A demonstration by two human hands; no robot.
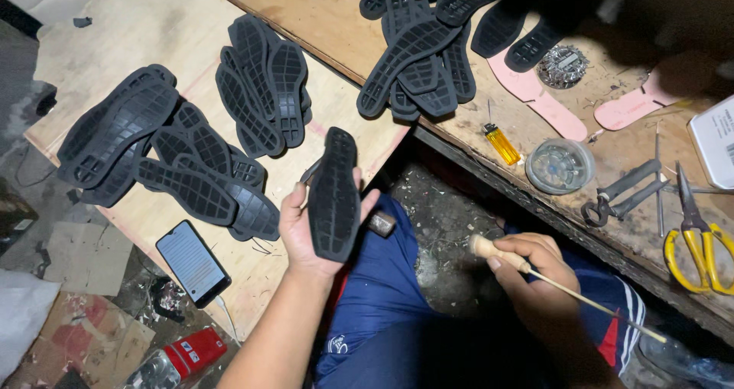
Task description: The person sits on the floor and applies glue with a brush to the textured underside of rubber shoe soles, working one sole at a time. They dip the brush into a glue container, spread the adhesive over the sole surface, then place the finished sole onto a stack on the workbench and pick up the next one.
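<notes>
Presently my left hand (pixel 306 232) holds a black rubber shoe sole (pixel 334 194) at the centre of the frame, tread side facing up toward the camera. Its long axis runs nearly vertical in the picture, one rounded end pointing to the top of the frame and the other down toward my wrist, with a slight lean to the right at the bottom. The sole rests across my palm, thumb on its left edge and fingertips curling round the right edge: fingers closed on it. My left forearm rises from the lower centre of the frame.

My right hand (pixel 535 270), lower right, is clenched around a slim wooden stick (pixel 566 291) with a rounded knob end pointing upper left; its thin shaft slants away to the lower right.

Noted nearby: a heap of black soles (pixel 176 156) on the wooden board (pixel 153 22) at left, a dark phone (pixel 193 263) below it, a yellow lighter (pixel 501 144) and yellow-handled scissors (pixel 699 240) on the workbench (pixel 306 7) at right.
</notes>
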